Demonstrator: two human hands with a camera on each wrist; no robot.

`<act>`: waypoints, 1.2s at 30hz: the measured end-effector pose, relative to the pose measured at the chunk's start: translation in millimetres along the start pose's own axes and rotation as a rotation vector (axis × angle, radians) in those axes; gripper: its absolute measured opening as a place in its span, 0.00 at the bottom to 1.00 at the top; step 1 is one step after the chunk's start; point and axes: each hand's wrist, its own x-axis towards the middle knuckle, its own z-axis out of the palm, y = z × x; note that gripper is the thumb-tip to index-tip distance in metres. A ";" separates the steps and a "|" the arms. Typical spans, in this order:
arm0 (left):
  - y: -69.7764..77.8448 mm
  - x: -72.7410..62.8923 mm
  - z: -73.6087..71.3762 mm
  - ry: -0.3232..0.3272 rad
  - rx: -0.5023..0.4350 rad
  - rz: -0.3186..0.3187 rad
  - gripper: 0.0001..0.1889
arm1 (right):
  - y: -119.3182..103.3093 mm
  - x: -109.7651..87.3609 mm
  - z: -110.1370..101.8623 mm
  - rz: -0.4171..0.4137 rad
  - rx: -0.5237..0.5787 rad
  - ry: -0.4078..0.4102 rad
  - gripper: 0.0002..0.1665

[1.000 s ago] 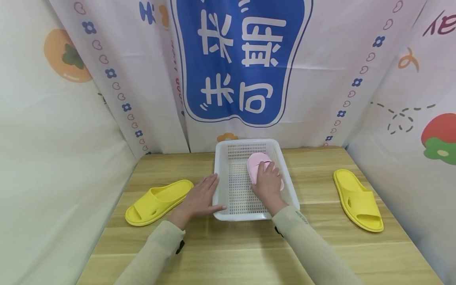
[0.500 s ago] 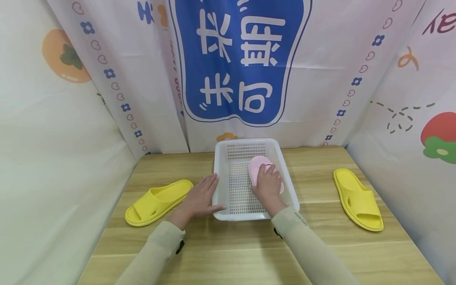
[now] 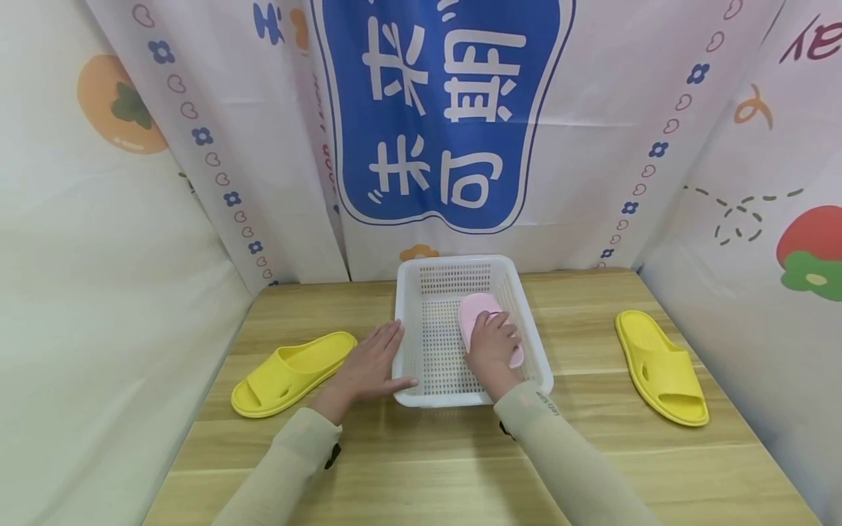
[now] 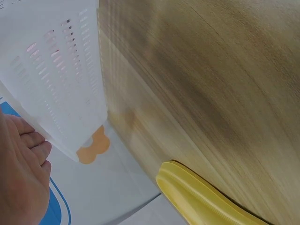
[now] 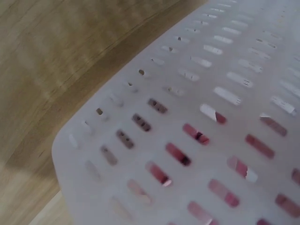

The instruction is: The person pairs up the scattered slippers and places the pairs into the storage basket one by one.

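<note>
A white perforated plastic basket (image 3: pixel 403 292) stands at the back middle of the table. Inside it, toward the right wall, a pink slipper (image 3: pixel 473 307) lies with its far end exposed and its strap mostly under my right hand (image 3: pixel 490 349), which grips it from above. My left hand (image 3: pixel 370 363) rests on the basket's left rim, fingers straight and thumb spread over the near corner. In the left wrist view that hand (image 4: pixel 23 171) touches the rim from outside. Through the slots of the basket wall (image 5: pixel 197 89), pink shows in the right wrist view; the right hand's fingers are hidden there.
One yellow slipper (image 3: pixel 289 376) lies on the wooden table (image 3: pixel 421 475) just left of my left hand. Another yellow slipper (image 3: pixel 664 372) lies near the right edge. Printed cloth (image 3: pixel 579 183) hangs behind the basket and along both sides.
The pink slipper has slid down and toward me inside the basket, with my right hand on it. My left hand and the yellow slippers have stayed in place.
</note>
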 end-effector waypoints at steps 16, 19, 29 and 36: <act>-0.7 -0.4 -0.1 -0.011 0.000 -0.017 0.55 | -2.8 0.2 -0.7 0.003 -0.061 -0.034 0.60; -0.8 -0.5 -0.2 -0.009 -0.001 -0.018 0.55 | -3.2 0.5 -0.6 -0.001 -0.078 -0.039 0.59; -0.4 0.1 0.5 -0.011 0.001 -0.007 0.55 | -2.3 0.2 2.7 0.004 -0.091 -0.053 0.61; 0.2 0.2 1.2 -0.013 -0.004 -0.019 0.55 | -1.6 0.6 2.9 0.004 -0.072 -0.066 0.63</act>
